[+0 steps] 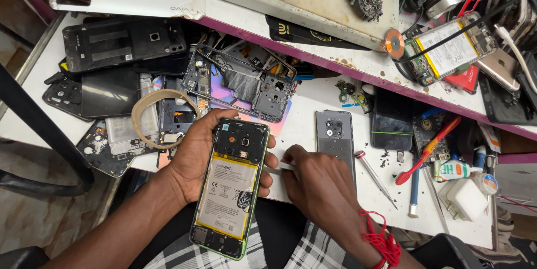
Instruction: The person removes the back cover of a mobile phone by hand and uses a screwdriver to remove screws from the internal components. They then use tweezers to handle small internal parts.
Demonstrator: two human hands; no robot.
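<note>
Several gutted phone backs and a black rear cover [123,42] crowd the workbench [313,101] at its far-left corner, w/ a tan tape ring [159,113] on top and a stripped mid-frame [240,81] just right of it. Left hand [193,157] is closed round the opened phone [230,185], held over the near edge, above the lap; back cover is off, battery and boards exposed, battery seated. Right hand [319,188] pinches a thin pale tool [282,167], tip close to the phone's right side; contact can't be confirmed. Judged: opening stage done, internal work pending. Further right: grey phone [334,134] face down, screwdriver [376,178], red toothbrush [428,150], white charger [464,199] near the near-right corner.
</note>
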